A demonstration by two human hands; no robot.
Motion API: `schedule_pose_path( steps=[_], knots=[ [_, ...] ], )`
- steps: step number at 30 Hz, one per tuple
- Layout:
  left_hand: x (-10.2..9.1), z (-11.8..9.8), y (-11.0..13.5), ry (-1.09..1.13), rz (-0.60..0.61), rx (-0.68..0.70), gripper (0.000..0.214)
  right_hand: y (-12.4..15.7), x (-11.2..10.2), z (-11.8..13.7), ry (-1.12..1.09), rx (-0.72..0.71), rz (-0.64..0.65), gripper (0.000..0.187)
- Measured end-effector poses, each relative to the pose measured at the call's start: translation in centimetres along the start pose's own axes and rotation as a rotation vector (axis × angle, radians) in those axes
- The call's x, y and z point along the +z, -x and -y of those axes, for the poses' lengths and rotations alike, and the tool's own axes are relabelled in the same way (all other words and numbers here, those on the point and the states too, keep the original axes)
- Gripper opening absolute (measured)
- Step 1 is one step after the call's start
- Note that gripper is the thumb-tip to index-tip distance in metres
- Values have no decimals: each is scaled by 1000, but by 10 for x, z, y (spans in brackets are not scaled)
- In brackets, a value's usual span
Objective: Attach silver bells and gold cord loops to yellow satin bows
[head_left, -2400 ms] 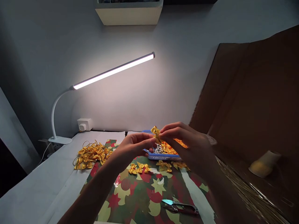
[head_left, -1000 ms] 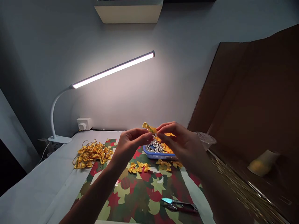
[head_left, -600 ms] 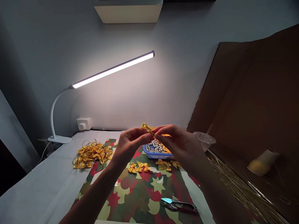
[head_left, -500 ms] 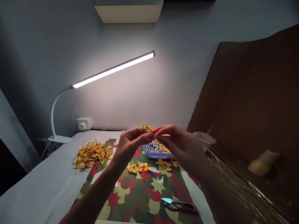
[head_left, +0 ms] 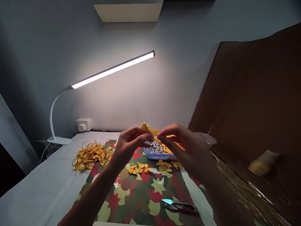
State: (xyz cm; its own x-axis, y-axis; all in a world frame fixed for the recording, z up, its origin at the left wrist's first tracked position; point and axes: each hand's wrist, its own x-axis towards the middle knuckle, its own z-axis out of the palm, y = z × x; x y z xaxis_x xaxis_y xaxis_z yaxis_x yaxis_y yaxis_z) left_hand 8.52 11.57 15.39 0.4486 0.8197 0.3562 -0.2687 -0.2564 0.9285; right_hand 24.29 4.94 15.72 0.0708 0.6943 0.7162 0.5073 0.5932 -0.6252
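Between the thumb and fingers of my left hand [head_left: 131, 141] is a yellow ribbon bow [head_left: 145, 126], with a strand of gold cord along it. My right hand [head_left: 181, 144] is closed in a pinch just right of the bow; whatever lies at its fingertips is too small to make out. Both hands are raised over a blue basket [head_left: 160, 156] holding silver beads [head_left: 156, 147] and yellow bows. Several loose yellow bows [head_left: 139, 168] lie on the patterned mat [head_left: 134, 194] below the hands.
To the left is a heap of corded yellow bows [head_left: 92, 155]. Thread snips [head_left: 180, 205] lie at the mat's front right. Gold cords [head_left: 244, 191], a clear plastic cup [head_left: 207, 138] and a cord spool [head_left: 263, 163] are on the right, beside cardboard [head_left: 246, 94]. A lit lamp [head_left: 113, 69] reaches overhead.
My right hand's fingertips have drawn slightly away from my left hand, leaving a small gap. The bow in my left hand has tilted and shows more ribbon.
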Motion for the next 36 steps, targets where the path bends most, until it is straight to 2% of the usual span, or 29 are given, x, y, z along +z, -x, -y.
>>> schedule_pose_path(
  steps=[5, 10, 36],
  knots=[
    [0, -1, 1, -23, 19, 6, 9, 2, 2, 3, 143, -103, -46, 12],
    [0, -1, 1, -14, 35, 8, 9, 1, 2, 5, 190, -153, -51, 13],
    [2, 2, -1, 27, 84, -7, 8, 2, 3, 0, 286, -222, -78, 12]
  ],
)
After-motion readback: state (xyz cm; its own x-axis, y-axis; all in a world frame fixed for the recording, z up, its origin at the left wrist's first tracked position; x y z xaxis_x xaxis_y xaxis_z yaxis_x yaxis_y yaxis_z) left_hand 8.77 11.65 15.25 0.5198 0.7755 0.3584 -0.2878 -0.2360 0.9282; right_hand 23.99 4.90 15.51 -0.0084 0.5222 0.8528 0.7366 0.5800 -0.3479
